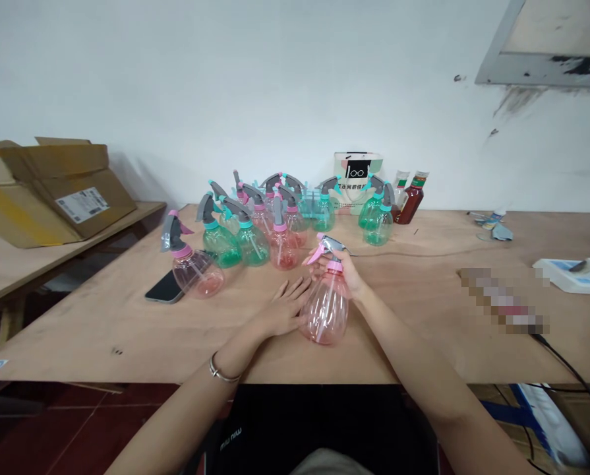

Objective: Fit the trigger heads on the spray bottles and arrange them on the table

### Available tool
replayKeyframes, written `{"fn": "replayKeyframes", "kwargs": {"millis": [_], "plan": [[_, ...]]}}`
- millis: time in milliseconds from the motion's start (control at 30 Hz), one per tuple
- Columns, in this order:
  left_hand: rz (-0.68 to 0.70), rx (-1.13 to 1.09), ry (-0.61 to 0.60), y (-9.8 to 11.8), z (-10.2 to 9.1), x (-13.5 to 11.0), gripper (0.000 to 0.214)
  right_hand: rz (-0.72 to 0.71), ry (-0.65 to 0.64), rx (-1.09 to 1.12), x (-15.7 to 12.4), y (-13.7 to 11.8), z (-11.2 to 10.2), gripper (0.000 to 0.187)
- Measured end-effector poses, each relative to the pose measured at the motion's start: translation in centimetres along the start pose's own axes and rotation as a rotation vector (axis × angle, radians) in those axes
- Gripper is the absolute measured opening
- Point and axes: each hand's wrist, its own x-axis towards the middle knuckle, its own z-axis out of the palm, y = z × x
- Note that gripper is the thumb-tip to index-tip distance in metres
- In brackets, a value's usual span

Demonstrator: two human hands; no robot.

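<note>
Right hand (352, 276) grips pink spray bottle (326, 314) by the neck, near table (418, 349) front; left hand (285, 309) spread open at its side.
Looks light, thin-walled, slick; body probably flexes, stiffer neck holds best.

Person, both forearms bare, left hand (287, 307) and right hand (353, 278) bare too. Left wrist wears a thin silver-coloured bracelet (220, 376), shiny, rounded band, small raised bit on its outer side, detail too small to make out. Lap: black garment (324, 415), plain dark cloth, small white lettering (231, 439) toward its left side, upside down from this view. Bottom edge: patch of pale grey-beige fabric (322, 464), curved outline, mostly cut off, garment type unclear.
</note>
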Motion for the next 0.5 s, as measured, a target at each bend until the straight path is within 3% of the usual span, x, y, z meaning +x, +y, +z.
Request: {"fn": "replayKeyframes", "kwargs": {"millis": [167, 367, 500], "plan": [[0.037, 0.014, 0.062, -0.54, 0.75, 0.17, 0.074, -0.014, 0.054, -0.067, -0.10, -0.18, -0.14, 0.024], [0.002, 0.000, 0.028, -0.19, 0.29, -0.18, 0.074, -0.257, -0.022, -0.130, -0.50, -0.80, 0.16, 0.014], [0.007, -0.023, 0.036, 0.02, 0.00, -0.30, 0.076, -0.188, -0.096, -0.095, -0.69, -0.90, 0.60, 0.017]]}}
